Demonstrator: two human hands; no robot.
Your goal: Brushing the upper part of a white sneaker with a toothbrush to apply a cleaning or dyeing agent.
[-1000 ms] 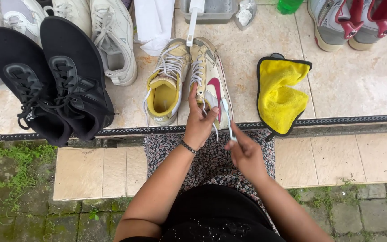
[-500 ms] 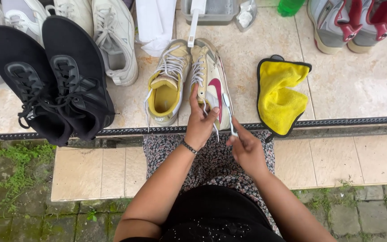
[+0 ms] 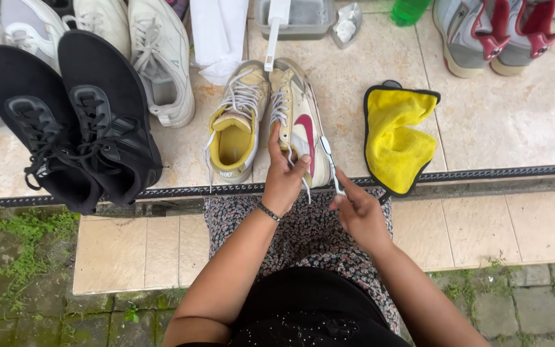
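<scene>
A cream sneaker with a red mark [image 3: 300,122] lies tilted on its side at the tiled step's front edge. My left hand [image 3: 284,177] grips its heel end. My right hand [image 3: 354,209] holds a small white brush [image 3: 329,160] whose tip rests against the sneaker's sole edge. Its mate, a cream and yellow sneaker [image 3: 236,128], stands upright just to the left, not touched by either hand.
A pair of black sneakers [image 3: 75,119] and white sneakers [image 3: 139,48] lie at the left. A yellow cloth with black trim [image 3: 396,135] lies right of my hands. A grey tray [image 3: 293,16], green bottle [image 3: 409,9] and grey-red shoes [image 3: 493,32] sit at the back.
My right hand and the brush have shifted slightly along the sneaker's sole edge. My left hand keeps the same hold on the shoe.
</scene>
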